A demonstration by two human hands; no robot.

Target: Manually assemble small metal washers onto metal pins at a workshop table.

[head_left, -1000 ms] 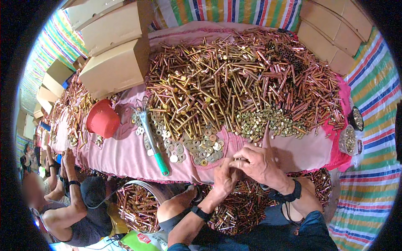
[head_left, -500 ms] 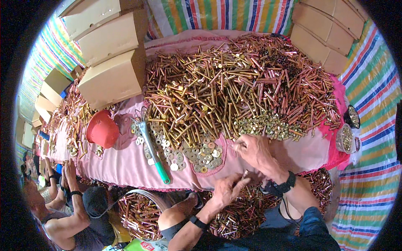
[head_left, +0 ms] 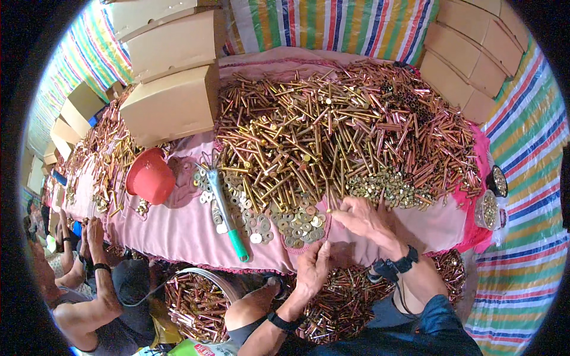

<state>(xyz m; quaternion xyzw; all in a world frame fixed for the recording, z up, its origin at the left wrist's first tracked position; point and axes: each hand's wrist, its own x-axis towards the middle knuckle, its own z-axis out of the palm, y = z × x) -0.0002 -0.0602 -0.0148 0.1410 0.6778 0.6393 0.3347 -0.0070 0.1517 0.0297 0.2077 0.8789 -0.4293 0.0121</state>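
Observation:
My right hand reaches over the pink cloth, its thumb and finger closed at the head of a long brass-coloured bolt at the pile's near edge. Just right of those fingers lies a heap of small gold nuts. My left hand is by the cloth's front edge, fingers curled and thumb raised; whatever it may hold is hidden. Flat round washers are spread just beyond it. Behind everything rises a big pile of bolts and copper-coloured sleeves.
A green-handled whisk-like tool and a red bowl lie to the left. Cardboard boxes are stacked behind. Tubs of small parts stand at right. A bucket of bolts is below. Another person works at far left.
My left hand has moved left and up to the cloth's edge beside the washers. My right hand has shifted slightly and is now at a bolt. The view has shifted a little.

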